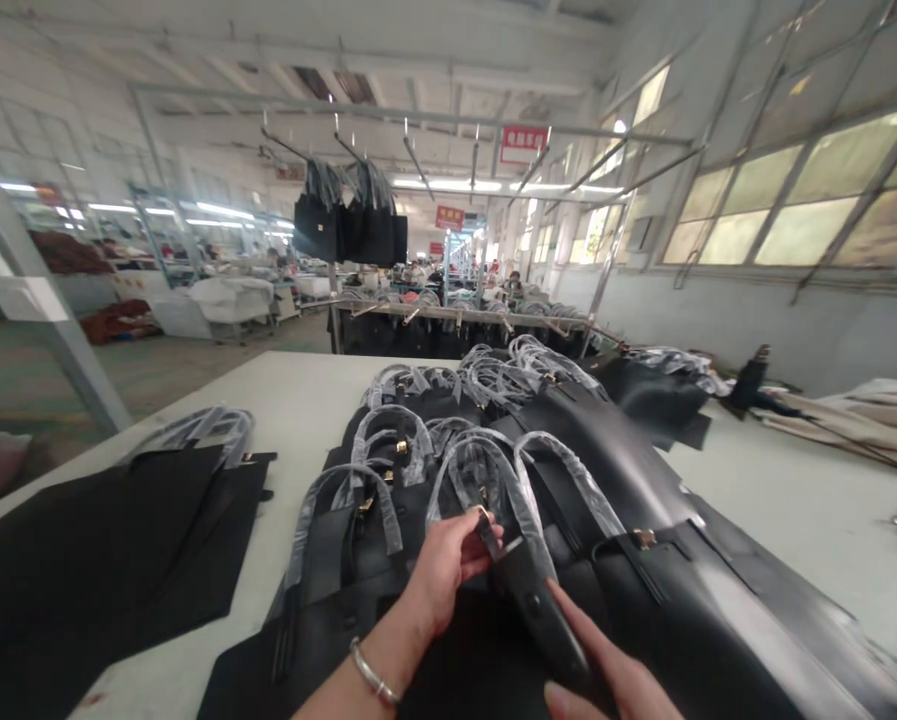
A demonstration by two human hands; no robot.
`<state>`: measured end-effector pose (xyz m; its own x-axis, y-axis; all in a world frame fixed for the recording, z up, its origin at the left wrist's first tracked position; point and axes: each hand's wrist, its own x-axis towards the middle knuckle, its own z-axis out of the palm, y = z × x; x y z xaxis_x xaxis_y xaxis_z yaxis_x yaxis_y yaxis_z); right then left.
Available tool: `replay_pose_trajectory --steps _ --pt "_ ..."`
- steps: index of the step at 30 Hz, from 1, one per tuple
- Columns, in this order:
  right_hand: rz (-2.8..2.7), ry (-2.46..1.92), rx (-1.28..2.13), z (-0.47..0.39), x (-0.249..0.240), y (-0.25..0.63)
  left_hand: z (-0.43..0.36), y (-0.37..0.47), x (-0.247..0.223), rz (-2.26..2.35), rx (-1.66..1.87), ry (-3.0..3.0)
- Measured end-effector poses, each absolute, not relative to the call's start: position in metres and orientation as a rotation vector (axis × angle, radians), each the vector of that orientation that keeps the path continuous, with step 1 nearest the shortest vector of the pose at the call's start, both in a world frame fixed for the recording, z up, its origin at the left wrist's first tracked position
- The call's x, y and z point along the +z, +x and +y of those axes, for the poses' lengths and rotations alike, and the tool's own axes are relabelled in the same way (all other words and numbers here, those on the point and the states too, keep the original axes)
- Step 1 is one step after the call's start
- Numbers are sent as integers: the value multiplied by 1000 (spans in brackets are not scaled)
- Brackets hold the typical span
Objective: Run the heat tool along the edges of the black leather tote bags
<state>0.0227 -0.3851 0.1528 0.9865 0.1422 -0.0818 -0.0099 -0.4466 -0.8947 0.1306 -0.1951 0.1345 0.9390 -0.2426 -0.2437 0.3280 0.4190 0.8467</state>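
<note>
Many black bags [620,450] with plastic-wrapped handles [564,470] lie overlapping on a pale table [268,400]. My left hand [455,555], with a silver bangle on its wrist, pinches a narrow black strap [487,535] beside a gold-coloured clasp. Lower right, my right hand [605,660] holds a black leather flap [534,600] that has a small round stud; its fingers lie along the edge. Loops of wrapped handle stand up just behind both hands. More gold clasps show on neighbouring bags, one at the left [401,447] and one at the right [644,538].
Another stack of black bags [118,530] lies at the table's left. Behind the table stands a metal rack [418,120] with black bags [350,225] hanging from it. Pale cloth [860,425] is at the right, near the wall. A slanted metal post [50,310] rises at left.
</note>
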Motion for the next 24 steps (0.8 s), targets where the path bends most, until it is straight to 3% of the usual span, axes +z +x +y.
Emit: replay_pose_trajectory --steps 24 --pt "-67 -1946 256 -369 142 28 -201 115 109 193 -375 871"
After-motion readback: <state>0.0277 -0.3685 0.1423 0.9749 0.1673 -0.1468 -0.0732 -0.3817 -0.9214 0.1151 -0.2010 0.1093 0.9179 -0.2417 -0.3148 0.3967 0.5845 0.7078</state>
